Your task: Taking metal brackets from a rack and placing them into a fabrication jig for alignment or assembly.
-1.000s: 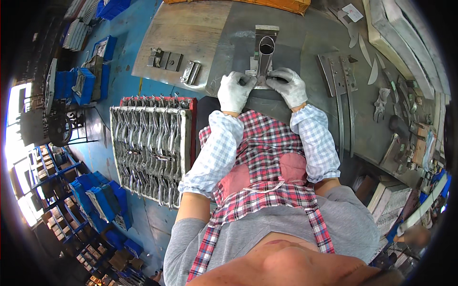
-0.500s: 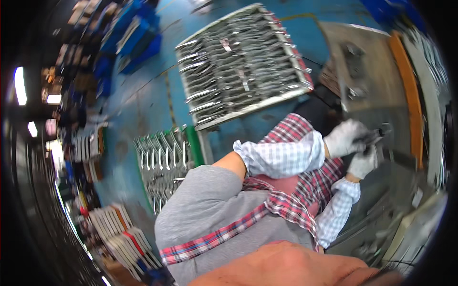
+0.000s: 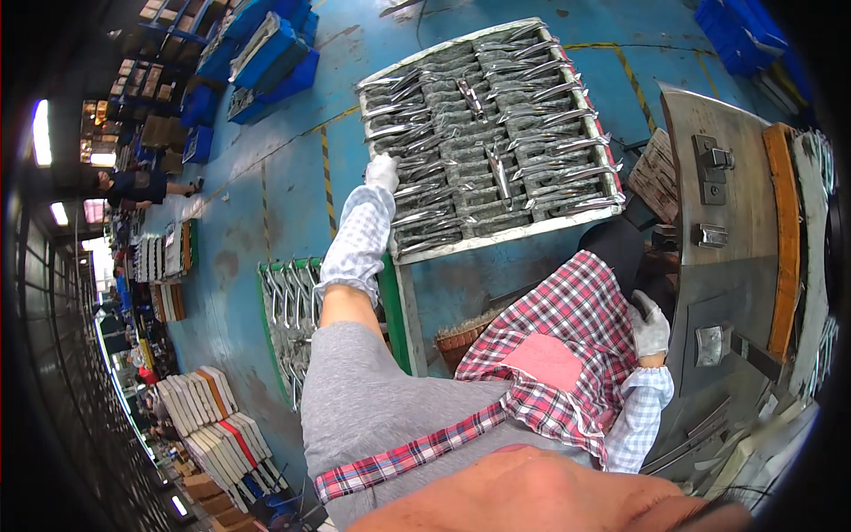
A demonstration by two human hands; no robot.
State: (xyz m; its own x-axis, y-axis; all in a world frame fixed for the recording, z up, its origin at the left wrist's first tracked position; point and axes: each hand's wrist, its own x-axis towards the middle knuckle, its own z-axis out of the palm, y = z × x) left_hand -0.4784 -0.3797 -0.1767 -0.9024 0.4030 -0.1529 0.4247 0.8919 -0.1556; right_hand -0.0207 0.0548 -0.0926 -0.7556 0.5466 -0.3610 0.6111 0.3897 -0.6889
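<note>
- Many parts (image 3: 551, 138) lay tightly packed in the tray (image 3: 510, 236); that crowding could have made a pull by the left hand (image 3: 382, 173) snag neighbours.
- Most long axes ran left-right; leading ends were unclear.
- Left fingers curled at the left rim, grip impossible to tell; the right hand (image 3: 651, 330) was loosely open beside the bench (image 3: 745, 168).

White cloth gloves (image 3: 654, 339) cover the left hand (image 3: 383, 172) and right hand (image 3: 650, 324), smudged grey on the right fingers. Loose pale-blue-and-white checked oversleeves (image 3: 358, 235), gathered into ruffles at their ends, wrap both forearms. Above them comes a plain grey short-sleeved T-shirt (image 3: 355, 377), under a red, black and white plaid apron (image 3: 550, 306) with a plain pink panel (image 3: 542, 362) and matching plaid shoulder strap (image 3: 412, 452).
</note>
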